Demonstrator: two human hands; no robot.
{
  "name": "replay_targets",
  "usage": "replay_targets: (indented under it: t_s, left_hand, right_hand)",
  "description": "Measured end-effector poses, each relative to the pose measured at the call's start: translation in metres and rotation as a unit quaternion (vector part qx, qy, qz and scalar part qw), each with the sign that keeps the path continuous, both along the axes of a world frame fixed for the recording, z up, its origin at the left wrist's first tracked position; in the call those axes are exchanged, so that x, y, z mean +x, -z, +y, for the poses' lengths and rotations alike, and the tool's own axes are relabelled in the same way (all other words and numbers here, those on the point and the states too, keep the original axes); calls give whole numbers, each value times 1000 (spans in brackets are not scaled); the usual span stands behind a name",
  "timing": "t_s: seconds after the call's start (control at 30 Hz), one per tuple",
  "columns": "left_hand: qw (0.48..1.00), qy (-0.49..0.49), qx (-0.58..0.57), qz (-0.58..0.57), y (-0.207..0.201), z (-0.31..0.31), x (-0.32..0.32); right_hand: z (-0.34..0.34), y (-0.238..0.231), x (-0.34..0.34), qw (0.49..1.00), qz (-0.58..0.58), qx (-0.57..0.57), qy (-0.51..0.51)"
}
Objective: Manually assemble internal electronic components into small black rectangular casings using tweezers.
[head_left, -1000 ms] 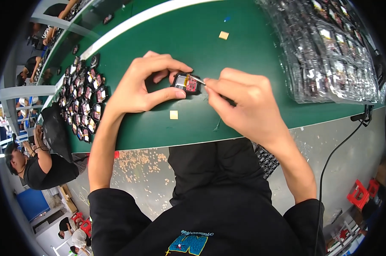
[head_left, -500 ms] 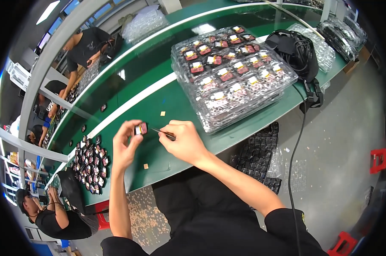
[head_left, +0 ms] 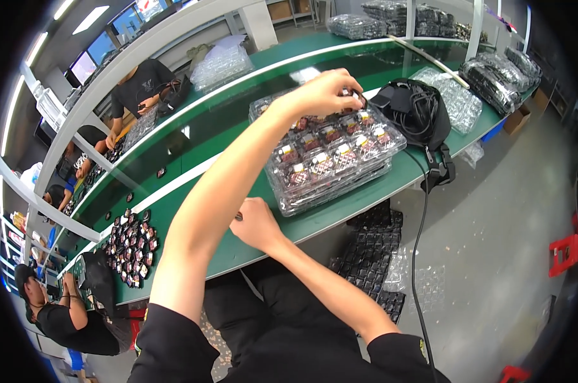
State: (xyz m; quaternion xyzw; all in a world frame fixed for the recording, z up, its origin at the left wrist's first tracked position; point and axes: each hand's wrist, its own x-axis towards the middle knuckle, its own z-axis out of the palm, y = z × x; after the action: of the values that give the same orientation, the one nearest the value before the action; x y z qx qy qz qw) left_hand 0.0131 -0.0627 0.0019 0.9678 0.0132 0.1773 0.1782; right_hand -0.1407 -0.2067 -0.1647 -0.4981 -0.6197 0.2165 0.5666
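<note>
My left arm reaches across the bench to the far side of a clear plastic tray [head_left: 340, 190], which lies on a stack of similar trays. Several small black pieces with red and white labels [head_left: 330, 133] sit in its pockets. At the tray's far right part, my left hand [head_left: 330, 94] pinches a small black piece [head_left: 348, 93], mostly covered by the fingers. My right hand [head_left: 258, 225] is closed in front of the tray, beneath the left forearm. A dark bit of slim tweezers [head_left: 239, 217] shows at its fingers; the rest is hidden.
A heap of similar black pieces [head_left: 132, 246] lies on the green bench [head_left: 238, 255] to the left. Beside the tray are a black bag [head_left: 417, 115] with straps and a hanging cable [head_left: 418, 255]. Co-workers sit at the left; black trays [head_left: 369, 255] lie on the floor.
My left hand has gone from the bench middle, up and right to the tray, carrying the small piece. My right hand has dropped slightly lower and left. The view has shifted a little.
</note>
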Motion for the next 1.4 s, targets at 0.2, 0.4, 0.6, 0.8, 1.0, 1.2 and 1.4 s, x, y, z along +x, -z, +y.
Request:
replay_targets:
  t_s: [0.2, 0.4, 0.6, 0.8, 1.0, 1.2, 1.4]
  left_hand:
    - [997, -7, 77, 12, 20, 16, 19]
    - [992, -58, 81, -83, 8, 17, -49]
    - [953, -258, 124, -103, 39, 88, -240]
    - [794, -580, 124, 137, 128, 143, -451]
    - [805, -584, 71, -68, 180, 144, -475]
    - [831, -543, 52, -112, 165, 151, -465]
    - [837, -520, 80, -154, 174, 153, -474]
  right_hand:
    - [-3, -1, -6, 998, 54, -4, -28]
    - [1, 5, 3, 1000, 10, -25, 9]
    - [2, -1, 1, 1000, 7, -21, 7]
    - [6, -5, -13, 999, -9, -46, -4]
    - [4, -3, -8, 998, 2, -62, 22]
    - [13, -3, -2, 998, 6, -62, 34]
    - [18, 10, 0, 997, -40, -60, 30]
